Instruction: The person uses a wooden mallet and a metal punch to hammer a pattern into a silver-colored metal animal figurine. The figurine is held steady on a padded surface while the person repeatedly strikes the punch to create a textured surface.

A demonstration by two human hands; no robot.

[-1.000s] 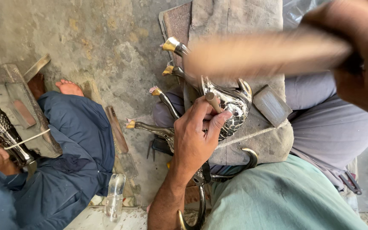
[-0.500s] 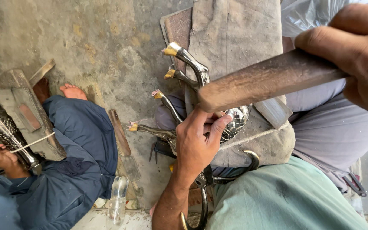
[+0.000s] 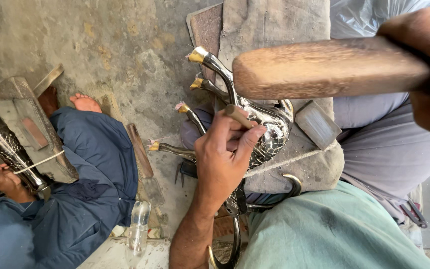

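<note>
Left hand (image 3: 225, 154) pinches one small punch (image 3: 239, 116) against one silver swan-necked vessel (image 3: 269, 132); right hand (image 3: 424, 74) grips one wooden mallet (image 3: 324, 67); four spouts visible.

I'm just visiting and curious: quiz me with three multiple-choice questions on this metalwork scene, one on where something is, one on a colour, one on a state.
1. Where does the clear plastic bottle lie?
A. on the floor beside the co-worker's blue trouser leg
B. on the grey pad
C. in the right hand

2. What colour are the tips of the curved spouts?
A. red
B. brass-yellow
C. black

3. What is the left hand doing?
A. lying flat and open
B. pinching a thin punch against the patterned silver metal vessel
C. holding the bottle

Answers: 1 A, it lies by the blue leg; 2 B, the ends are yellow; 3 B, the fingers are closed round the punch, while the right hand grips the brown wooden mallet.
</note>
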